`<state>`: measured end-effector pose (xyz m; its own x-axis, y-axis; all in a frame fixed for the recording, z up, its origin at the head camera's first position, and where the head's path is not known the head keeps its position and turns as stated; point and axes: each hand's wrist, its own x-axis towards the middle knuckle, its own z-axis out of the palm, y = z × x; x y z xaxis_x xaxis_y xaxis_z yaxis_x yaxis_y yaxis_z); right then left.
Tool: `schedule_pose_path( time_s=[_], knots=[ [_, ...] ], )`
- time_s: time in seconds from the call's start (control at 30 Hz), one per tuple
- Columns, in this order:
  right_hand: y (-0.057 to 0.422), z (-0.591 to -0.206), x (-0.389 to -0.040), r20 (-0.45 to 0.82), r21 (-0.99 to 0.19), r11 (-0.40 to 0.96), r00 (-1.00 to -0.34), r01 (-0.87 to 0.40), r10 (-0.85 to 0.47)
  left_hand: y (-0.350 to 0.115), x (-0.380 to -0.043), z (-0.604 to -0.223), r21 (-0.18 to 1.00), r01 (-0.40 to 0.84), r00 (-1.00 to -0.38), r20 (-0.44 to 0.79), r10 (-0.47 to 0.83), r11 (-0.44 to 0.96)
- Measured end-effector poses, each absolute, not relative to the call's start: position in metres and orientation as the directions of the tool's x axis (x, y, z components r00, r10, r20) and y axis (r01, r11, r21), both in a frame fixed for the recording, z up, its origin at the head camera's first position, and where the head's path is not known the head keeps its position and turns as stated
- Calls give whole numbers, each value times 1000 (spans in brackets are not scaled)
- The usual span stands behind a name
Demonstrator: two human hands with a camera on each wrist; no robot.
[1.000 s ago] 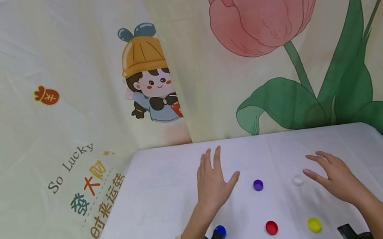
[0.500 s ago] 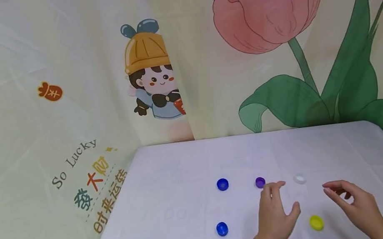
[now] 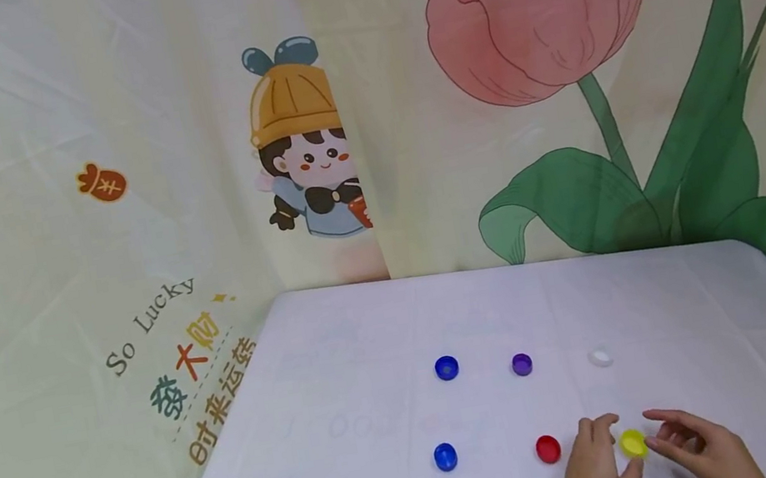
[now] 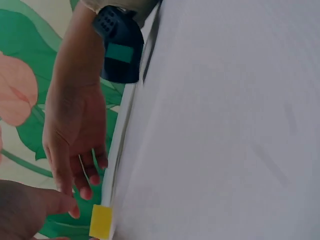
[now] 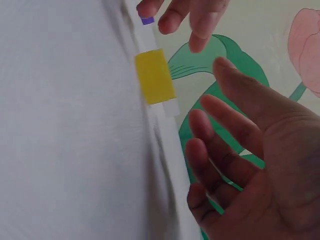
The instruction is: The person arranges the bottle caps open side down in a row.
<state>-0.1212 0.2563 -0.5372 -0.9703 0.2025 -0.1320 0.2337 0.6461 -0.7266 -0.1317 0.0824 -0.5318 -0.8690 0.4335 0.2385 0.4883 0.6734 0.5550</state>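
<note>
The left hand (image 3: 598, 461) and the right hand (image 3: 703, 448) are held facing each other at the near edge of the scene, both unclenched. On the left hand a wide gap is left between thumb and fingers; on the right hand the fingers are loosely bent, with the thumb parted from them. A yellow bottle cap (image 3: 634, 444) is framed between the two hands, just right of the left hand's gap and just left of the right fingertips. In the head view its edge is overlapped slightly by the fingertips, but in both wrist views space is seen between them and the cap — it is gripped by neither hand. The cap is set on a white-covered tabletop (image 3: 360, 463), its side shown upright to the wrist cameras.

Just left of the left hand, a red bottle cap (image 3: 548, 449) is placed. Farther left in the same near row, well apart from the hands, a blue bottle cap (image 3: 446, 457) is seen. The far row is made up of a second blue cap (image 3: 446, 368) at left, a purple cap (image 3: 521, 365) in the middle and a whitish cap (image 3: 600, 356) at right, beyond the yellow one.

Behind the table a printed curtain (image 3: 405, 142) is hung — a pink tulip (image 3: 546, 9) is shown at right, a cartoon figure (image 3: 307, 150) left of it.
</note>
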Motion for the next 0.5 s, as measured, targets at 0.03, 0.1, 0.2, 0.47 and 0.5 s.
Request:
schedule_pose_path(
  time_s=[0.03,0.1,0.2,0.47,0.5],
  knots=[
    [257,-540,-122,-140,-726,650,-974,225,181,83,-133,-534,543,484,-871,220,440,686],
    [258,-544,-122,-140,-719,665,-980,200,143,85,-134,-537,523,470,-876,182,446,711],
    [257,-550,-120,-132,-715,679,-985,169,107,88,-135,-540,518,438,-888,125,442,734],
    [256,-554,-122,-140,-703,687,-983,181,117,91,-135,-549,489,474,-880,227,417,732],
    [256,-553,-122,-135,-705,687,-984,178,116,90,-135,-550,471,499,-866,277,416,727]
  ],
)
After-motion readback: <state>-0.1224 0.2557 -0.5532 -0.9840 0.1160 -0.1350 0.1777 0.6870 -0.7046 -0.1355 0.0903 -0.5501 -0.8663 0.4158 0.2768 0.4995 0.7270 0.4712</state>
